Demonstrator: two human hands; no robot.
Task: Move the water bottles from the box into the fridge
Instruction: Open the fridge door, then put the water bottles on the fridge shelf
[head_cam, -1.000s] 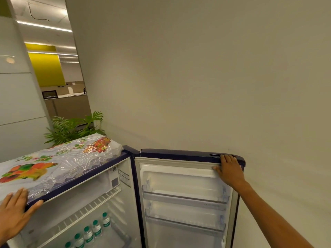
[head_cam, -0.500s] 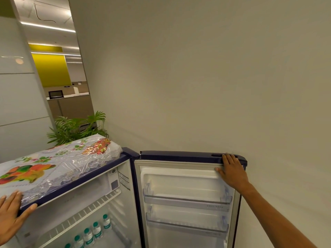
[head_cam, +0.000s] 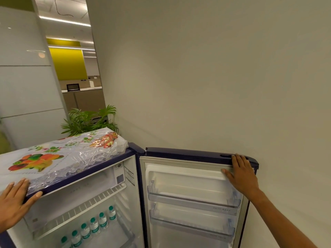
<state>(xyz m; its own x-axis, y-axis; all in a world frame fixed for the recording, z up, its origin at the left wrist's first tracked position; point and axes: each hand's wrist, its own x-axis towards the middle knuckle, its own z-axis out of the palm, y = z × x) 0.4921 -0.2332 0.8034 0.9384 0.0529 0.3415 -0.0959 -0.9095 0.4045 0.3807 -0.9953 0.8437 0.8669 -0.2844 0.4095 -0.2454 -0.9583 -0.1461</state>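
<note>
Fridge (head_cam: pixel 89 173) door (head_cam: pixel 188 153) stands wide. Water bottles (head_cam: pixel 94 225), green caps, in row on shelf inside fridge, below wire rack (head_cam: pixel 80 210). Left hand (head_cam: pixel 14 203) flat on fridge top's front edge, over floral cover (head_cam: pixel 71 154); grip slack, fingers straight, holding nothing. Right hand (head_cam: pixel 241 174) flat against door's top edge; grip likewise unclosed.

Under our left hand (head_cam: pixel 13 203) lies a glossy, crinkled plastic cover (head_cam: pixel 71 158). Beside our right hand (head_cam: pixel 241 174) the fridge door (head_cam: pixel 188 153) looks glossy dark blue, its liner (head_cam: pixel 188 183) smooth white plastic. The bottles (head_cam: pixel 94 225) are clear plastic.
</note>
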